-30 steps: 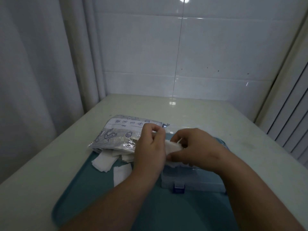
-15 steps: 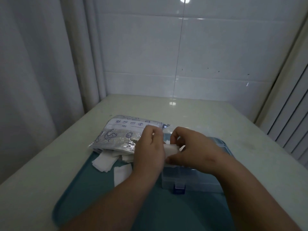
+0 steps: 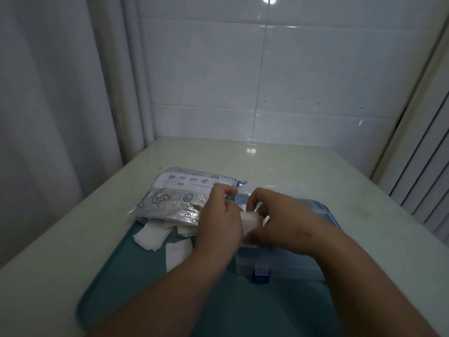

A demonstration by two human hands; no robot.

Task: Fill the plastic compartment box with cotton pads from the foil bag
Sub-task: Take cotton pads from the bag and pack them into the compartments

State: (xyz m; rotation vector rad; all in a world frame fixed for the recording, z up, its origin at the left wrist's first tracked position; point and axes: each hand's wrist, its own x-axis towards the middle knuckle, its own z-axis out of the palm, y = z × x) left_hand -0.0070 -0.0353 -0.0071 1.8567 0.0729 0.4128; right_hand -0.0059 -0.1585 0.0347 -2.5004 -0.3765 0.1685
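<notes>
A clear plastic compartment box (image 3: pixel 279 265) with a blue front latch sits on a teal tray (image 3: pixel 136 276). Both hands meet over its left part. My left hand (image 3: pixel 218 222) and my right hand (image 3: pixel 279 222) pinch a small stack of white cotton pads (image 3: pixel 251 218) between them, just above the box. The box's compartments are mostly hidden under my hands. The silver foil bag (image 3: pixel 179 195) with blue drawings lies to the left, half on the tray. Several loose pads (image 3: pixel 151 237) spill from under the bag, and one more pad (image 3: pixel 176 254) lies beside my left wrist.
The tray rests on a pale table (image 3: pixel 291 169) set against a white tiled wall. A curtain (image 3: pixel 48 117) hangs at the left and slatted panels (image 3: pixel 427 181) stand at the right.
My right hand has lifted and its fingers have opened around the stack of pads. The left hand stayed in place against the stack.
</notes>
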